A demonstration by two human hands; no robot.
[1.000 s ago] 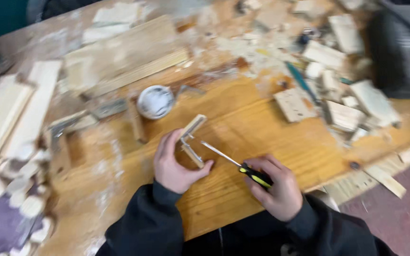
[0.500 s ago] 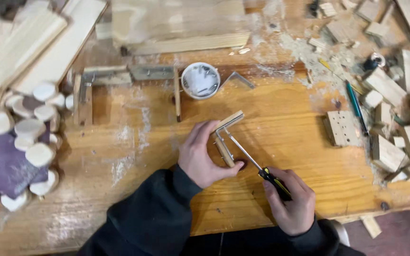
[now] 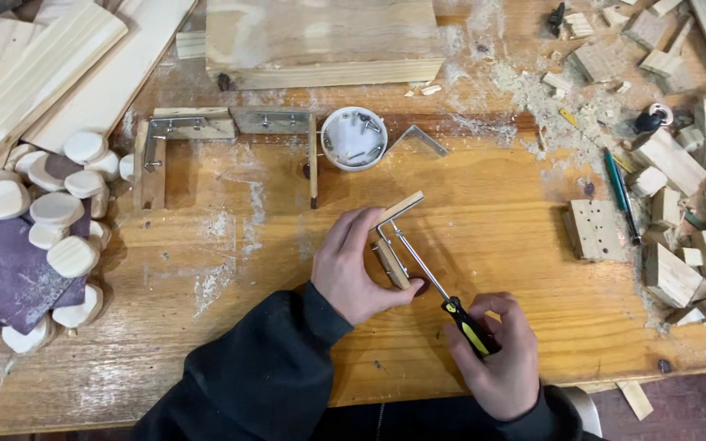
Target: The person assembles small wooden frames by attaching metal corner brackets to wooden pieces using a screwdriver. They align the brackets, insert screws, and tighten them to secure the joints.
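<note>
Right grip (image 3: pixel 496 359) clenches screwdriver (image 3: pixel 443 296); left grip (image 3: pixel 357 265) pinches wood corner (image 3: pixel 390 237); round tub (image 3: pixel 354 138) holds screws.

screwdriver (image 3: pixel 469 325) black-yellow handle | sandpaper sheet (image 3: pixel 2 269) purple | pen (image 3: pixel 619 194) green | sleeve (image 3: pixel 271 367) black

screwdriver (image 3: pixel 451 298) handle: mostly hidden inside the right hand (image 3: pixel 496 359)
wood planks (image 3: pixel 38 61): far left, cut off by the edge
screws in the white dish (image 3: pixel 354 138): too small to count
</note>
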